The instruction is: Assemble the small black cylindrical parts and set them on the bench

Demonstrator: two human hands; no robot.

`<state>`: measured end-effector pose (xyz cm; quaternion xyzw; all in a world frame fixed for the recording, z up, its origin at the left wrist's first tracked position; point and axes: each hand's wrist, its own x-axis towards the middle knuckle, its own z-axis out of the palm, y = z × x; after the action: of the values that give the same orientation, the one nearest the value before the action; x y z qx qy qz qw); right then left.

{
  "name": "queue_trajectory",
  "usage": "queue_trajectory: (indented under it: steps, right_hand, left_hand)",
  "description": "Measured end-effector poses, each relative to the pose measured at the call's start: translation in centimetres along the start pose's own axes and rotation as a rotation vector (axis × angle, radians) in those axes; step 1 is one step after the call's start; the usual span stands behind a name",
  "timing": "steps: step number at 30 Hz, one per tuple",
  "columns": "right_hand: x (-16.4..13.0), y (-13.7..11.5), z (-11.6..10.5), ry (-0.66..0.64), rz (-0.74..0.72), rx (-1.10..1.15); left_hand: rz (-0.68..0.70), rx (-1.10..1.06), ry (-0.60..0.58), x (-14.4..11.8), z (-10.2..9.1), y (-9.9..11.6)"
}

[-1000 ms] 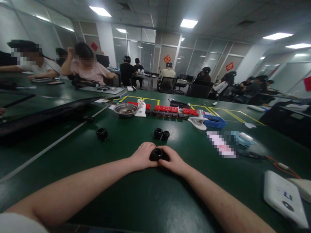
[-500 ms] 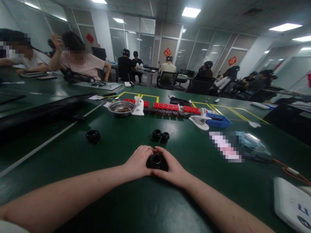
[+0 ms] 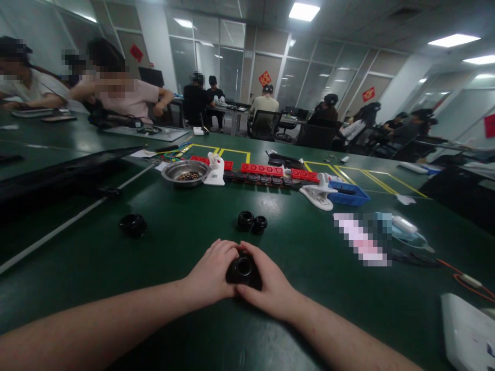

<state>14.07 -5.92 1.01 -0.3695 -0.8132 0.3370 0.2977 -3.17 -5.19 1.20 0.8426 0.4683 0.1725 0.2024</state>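
A glossy black round part with a hole in its top (image 3: 243,267) stands on the green table, and both of my hands are curved around it. My left hand (image 3: 214,270) closes on its left side, the fingers reaching over the far edge. From the right, my right hand (image 3: 270,278) wraps it with the thumb along the near side. Both hands' fingertips meet or nearly meet at the back. Just beyond stand two similar hollow black parts, a larger one (image 3: 245,220) beside a smaller one (image 3: 260,224). Another black hollow part (image 3: 132,225) sits apart to the left.
Across the table are a metal bowl (image 3: 185,174) with small pieces, a white clamp-like stand (image 3: 214,170), a row of red blocks (image 3: 262,170), another white clamp (image 3: 319,196) and a blue tray (image 3: 350,193). A white device (image 3: 467,330) lies at right. Several people sit beyond.
The view has shifted slightly, so the table things sit a little lower and further left. Both hands keep their hold around the black part.
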Motion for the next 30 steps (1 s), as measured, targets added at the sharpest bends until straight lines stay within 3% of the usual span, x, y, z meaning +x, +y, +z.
queue_trajectory:
  steps: [5,13,19,25,30]
  right_hand:
    - [0.19,0.14,0.52,0.094,0.181,0.006]
    - [0.63,-0.55,-0.03,-0.005,-0.022,0.042]
    - [0.51,-0.10,0.35,0.093,0.106,0.044]
    - [0.57,-0.29,0.20,0.002,-0.016,0.001]
    - [0.10,0.22,0.48,0.088,0.130,0.073]
  left_hand:
    - [-0.001,-0.008,-0.012,0.09,-0.22,-0.08]
    - [-0.017,-0.023,0.006,0.10,-0.23,0.12]
    - [-0.006,-0.017,0.003,0.08,-0.08,-0.20]
    - [-0.011,-0.014,0.037,0.06,0.05,-0.13]
    - [-0.015,-0.017,0.029,0.03,-0.22,0.06]
